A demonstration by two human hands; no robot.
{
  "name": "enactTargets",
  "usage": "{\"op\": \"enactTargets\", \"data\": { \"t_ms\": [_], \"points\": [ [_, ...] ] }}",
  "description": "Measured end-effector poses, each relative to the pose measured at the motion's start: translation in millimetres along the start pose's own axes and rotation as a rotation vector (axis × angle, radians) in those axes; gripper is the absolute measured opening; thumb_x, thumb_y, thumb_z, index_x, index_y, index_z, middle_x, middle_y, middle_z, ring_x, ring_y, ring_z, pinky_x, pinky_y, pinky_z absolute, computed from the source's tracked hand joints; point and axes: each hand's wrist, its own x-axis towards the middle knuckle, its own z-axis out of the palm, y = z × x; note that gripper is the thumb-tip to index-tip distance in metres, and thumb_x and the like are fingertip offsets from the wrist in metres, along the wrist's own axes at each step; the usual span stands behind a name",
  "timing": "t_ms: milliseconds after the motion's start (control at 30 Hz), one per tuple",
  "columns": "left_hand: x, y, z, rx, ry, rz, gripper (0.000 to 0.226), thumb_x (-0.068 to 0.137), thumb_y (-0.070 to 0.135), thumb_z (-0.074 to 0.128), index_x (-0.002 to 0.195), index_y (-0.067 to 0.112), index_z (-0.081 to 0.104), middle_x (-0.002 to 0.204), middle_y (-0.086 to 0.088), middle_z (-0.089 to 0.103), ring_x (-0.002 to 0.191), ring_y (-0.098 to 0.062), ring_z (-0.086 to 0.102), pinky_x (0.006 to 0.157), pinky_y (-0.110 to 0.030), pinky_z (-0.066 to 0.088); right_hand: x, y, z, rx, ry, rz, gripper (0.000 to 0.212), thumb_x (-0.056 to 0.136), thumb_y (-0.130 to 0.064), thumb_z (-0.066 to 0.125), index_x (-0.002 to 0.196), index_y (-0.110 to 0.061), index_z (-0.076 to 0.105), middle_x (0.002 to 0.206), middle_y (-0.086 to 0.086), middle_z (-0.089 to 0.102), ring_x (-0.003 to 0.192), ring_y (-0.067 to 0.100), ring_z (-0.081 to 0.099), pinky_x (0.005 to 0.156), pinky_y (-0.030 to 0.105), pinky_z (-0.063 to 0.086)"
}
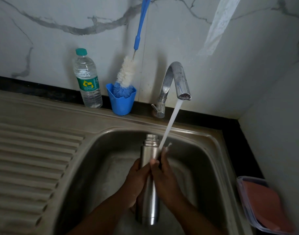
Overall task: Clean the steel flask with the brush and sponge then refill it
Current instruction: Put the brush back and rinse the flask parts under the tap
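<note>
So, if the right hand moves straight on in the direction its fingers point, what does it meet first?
The right hand points up along the steel flask toward the tap. Its fingertips already touch the water stream, so it probably meets that first; depth is unclear.

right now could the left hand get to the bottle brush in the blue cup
Probably yes, once it lets go: the left hand is gripping the flask, but nothing stands between it and the brush behind the sink.
</note>
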Motion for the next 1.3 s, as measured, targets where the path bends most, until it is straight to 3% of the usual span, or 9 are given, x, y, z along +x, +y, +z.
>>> {"op": "enactTargets", "data": {
  "t_ms": [100, 500, 600, 700, 767, 867, 1033, 1133, 1300],
  "points": [
    [4, 2, -5, -0.115, 0.027, -0.069, 0.058, 0.072, 0.043, 0.074, 0.125, 0.022, 0.064, 0.106, -0.010, 0.075, 0.098, -0.025, 0.073, 0.079, -0.036, 0.057, -13, 22, 4, -0.125, -0.057, -0.075, 0.066, 0.089, -0.066, 0.042, 0.143, -0.058, 0.005, 0.157, -0.017, 0.025, 0.140, -0.001, 0.031, 0.116, 0.032, 0.031],
    [9, 19, 16, -0.533, 0.040, -0.129, 0.066, 0.068, 0.031, 0.079, 0.128, 0.008, 0.062, 0.112, -0.019, 0.071, 0.103, -0.033, 0.067, 0.084, -0.042, 0.054, -2, -1, -31, -0.169, 0.029, 0.013, 0.043, 0.087, -0.057, 0.039, 0.108, -0.027, 0.062, 0.100, -0.008, 0.067, 0.089, 0.000, 0.063, 0.076, 0.015, 0.045],
    [7, 15, 25, -0.521, -0.014, -0.083, 0.064, 0.077, 0.029, 0.075, 0.136, 0.013, 0.057, 0.123, -0.017, 0.068, 0.110, -0.030, 0.068, 0.080, -0.039, 0.055, 11, -23, -22, -0.106, 0.022, -0.043, 0.029, 0.103, -0.031, 0.036, 0.121, -0.019, 0.056, 0.107, -0.003, 0.063, 0.089, -0.003, 0.063, 0.064, 0.005, 0.043],
    [8, 15, 26, -0.631, -0.090, -0.046, 0.051, 0.091, 0.030, 0.060, 0.138, 0.013, 0.056, 0.124, -0.015, 0.067, 0.109, -0.027, 0.068, 0.081, -0.038, 0.056, 14, -37, -11, -0.188, -0.014, -0.135, 0.035, 0.104, -0.037, 0.033, 0.135, -0.026, 0.044, 0.131, -0.010, 0.053, 0.119, 0.009, 0.053, 0.091, 0.016, 0.046],
    [8, 18, 21, -0.703, -0.148, -0.032, 0.046, 0.096, 0.034, 0.057, 0.135, 0.011, 0.059, 0.121, -0.016, 0.067, 0.110, -0.028, 0.066, 0.091, -0.043, 0.051, 8, -30, -9, -0.510, -0.034, -0.238, 0.058, 0.100, -0.054, 0.026, 0.152, -0.032, 0.019, 0.153, -0.020, 0.017, 0.142, 0.004, 0.017, 0.117, 0.027, 0.018],
    [9, 21, 9, -0.712, -0.118, -0.098, 0.058, 0.088, 0.045, 0.063, 0.133, 0.009, 0.058, 0.123, -0.021, 0.067, 0.113, -0.036, 0.065, 0.097, -0.049, 0.049, -13, -1, -15, -0.914, 0.023, -0.326, 0.080, 0.084, -0.073, 0.009, 0.151, -0.033, -0.010, 0.150, -0.021, -0.015, 0.140, -0.001, -0.011, 0.107, 0.015, -0.013],
    [12, 19, 1, -0.711, -0.034, -0.034, 0.053, 0.072, 0.038, 0.068, 0.116, 0.008, 0.064, 0.096, -0.019, 0.069, 0.088, -0.034, 0.067, 0.085, -0.046, 0.053, -17, 22, -24, -0.844, 0.105, -0.133, 0.120, 0.060, -0.093, -0.011, 0.155, -0.023, 0.010, 0.159, -0.002, 0.022, 0.143, 0.014, 0.025, 0.118, 0.025, 0.016],
    [7, 17, 11, -0.743, -0.151, -0.032, 0.036, 0.082, 0.031, 0.058, 0.108, 0.007, 0.064, 0.083, -0.013, 0.071, 0.080, -0.026, 0.069, 0.081, -0.040, 0.053, 2, 2, -12, -0.682, 0.134, -0.198, 0.098, 0.075, -0.090, 0.012, 0.145, -0.026, 0.033, 0.140, -0.001, 0.049, 0.126, 0.015, 0.047, 0.105, 0.041, 0.042],
    [10, 19, 21, -0.685, -0.204, 0.044, 0.043, 0.089, 0.037, 0.054, 0.120, 0.010, 0.063, 0.100, -0.014, 0.070, 0.091, -0.025, 0.070, 0.075, -0.037, 0.057, -1, -26, -2, -0.749, 0.043, -0.302, 0.095, 0.081, -0.082, 0.017, 0.155, -0.024, 0.001, 0.162, 0.002, 0.013, 0.147, 0.015, 0.010, 0.118, 0.033, 0.010]
  ]
}}
